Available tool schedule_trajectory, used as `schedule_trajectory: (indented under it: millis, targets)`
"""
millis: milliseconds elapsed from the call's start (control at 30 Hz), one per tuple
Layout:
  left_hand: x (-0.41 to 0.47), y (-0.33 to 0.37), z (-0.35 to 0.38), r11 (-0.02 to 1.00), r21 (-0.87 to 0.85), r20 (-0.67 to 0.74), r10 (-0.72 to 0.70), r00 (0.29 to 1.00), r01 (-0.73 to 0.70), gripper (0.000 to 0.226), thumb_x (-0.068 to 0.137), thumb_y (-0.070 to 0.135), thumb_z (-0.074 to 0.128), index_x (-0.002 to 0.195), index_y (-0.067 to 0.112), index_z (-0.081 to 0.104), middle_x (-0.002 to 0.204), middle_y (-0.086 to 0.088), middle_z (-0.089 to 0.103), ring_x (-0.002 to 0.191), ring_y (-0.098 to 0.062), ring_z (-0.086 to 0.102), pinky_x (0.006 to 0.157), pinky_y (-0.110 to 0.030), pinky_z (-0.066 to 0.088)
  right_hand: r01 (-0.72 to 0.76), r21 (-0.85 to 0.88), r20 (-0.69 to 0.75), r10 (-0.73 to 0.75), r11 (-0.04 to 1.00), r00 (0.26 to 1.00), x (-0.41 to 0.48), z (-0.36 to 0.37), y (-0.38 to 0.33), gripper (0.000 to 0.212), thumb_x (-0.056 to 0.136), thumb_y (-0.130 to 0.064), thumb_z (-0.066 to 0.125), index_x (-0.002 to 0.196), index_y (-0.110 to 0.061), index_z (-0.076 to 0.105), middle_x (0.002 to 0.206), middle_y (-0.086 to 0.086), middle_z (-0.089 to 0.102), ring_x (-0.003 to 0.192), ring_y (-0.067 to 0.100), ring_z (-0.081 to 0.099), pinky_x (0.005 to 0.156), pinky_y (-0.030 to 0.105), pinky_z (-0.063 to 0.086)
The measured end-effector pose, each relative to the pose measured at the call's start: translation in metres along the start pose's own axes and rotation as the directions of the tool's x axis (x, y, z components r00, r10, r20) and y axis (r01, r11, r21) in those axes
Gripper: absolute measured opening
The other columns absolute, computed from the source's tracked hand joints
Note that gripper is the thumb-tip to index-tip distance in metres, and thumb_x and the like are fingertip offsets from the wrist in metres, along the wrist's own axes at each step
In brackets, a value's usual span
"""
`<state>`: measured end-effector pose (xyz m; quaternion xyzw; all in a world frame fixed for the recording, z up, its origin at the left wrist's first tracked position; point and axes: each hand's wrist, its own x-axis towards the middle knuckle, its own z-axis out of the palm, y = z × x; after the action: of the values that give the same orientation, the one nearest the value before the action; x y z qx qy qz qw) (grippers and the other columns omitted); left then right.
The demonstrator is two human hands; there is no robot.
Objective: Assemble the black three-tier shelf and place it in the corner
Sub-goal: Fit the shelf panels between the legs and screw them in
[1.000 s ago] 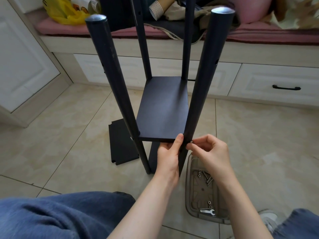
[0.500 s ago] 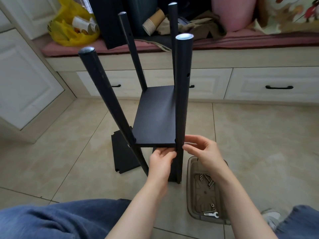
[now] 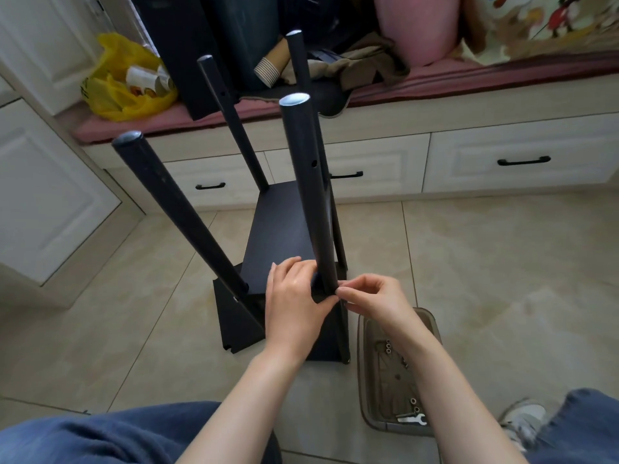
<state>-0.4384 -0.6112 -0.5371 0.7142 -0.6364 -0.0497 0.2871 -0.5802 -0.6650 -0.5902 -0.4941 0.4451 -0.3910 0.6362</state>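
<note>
On the black shelf (image 3: pixel 284 236), the left hand (image 3: pixel 294 303) has moved from under the board's near edge up onto its near right corner, which it now grips, while the right hand (image 3: pixel 375 303) has its fingertips pinched together at the near right pole (image 3: pixel 308 182), likely on a tiny screw I cannot see well. The screw could slip and drop, or go in crooked if the board slides off its hole. The shelf stands on the floor (image 3: pixel 485 262) by the drawers, four poles up, one board halfway, with a tray (image 3: pixel 363 363) of screws near on the right.
</note>
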Motion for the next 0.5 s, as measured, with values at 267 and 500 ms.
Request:
schedule_trajectory:
  millis: [267, 500]
  targets:
    - [0.013, -0.011, 0.005, 0.997, -0.039, 0.011, 0.063, 0.998, -0.063, 0.035, 0.074, 0.027, 0.088, 0.104, 0.021, 0.07, 0.111, 0.007, 0.069, 0.129, -0.019, 0.052, 0.121, -0.036, 0.014, -0.084, 0.056, -0.002, 0.084, 0.995, 0.996, 0.009, -0.001, -0.002, 0.022, 0.1, -0.033, 0.055, 0.101, -0.021, 0.073, 0.092, -0.008, 0.077, 0.09, 0.006, 0.073, 0.079, 0.024, 0.057]
    - [0.006, -0.01, 0.008, 0.989, -0.145, 0.011, 0.023, 1.0, -0.021, 0.045, 0.081, 0.021, 0.082, 0.124, 0.025, 0.066, 0.129, 0.01, 0.065, 0.139, -0.014, 0.046, 0.124, -0.033, 0.009, -0.163, -0.036, 0.029, 0.164, 0.986, 0.986, 0.024, 0.019, -0.024, 0.032, 0.102, -0.043, 0.047, 0.105, -0.019, 0.067, 0.098, 0.005, 0.076, 0.093, 0.015, 0.071, 0.083, 0.031, 0.057]
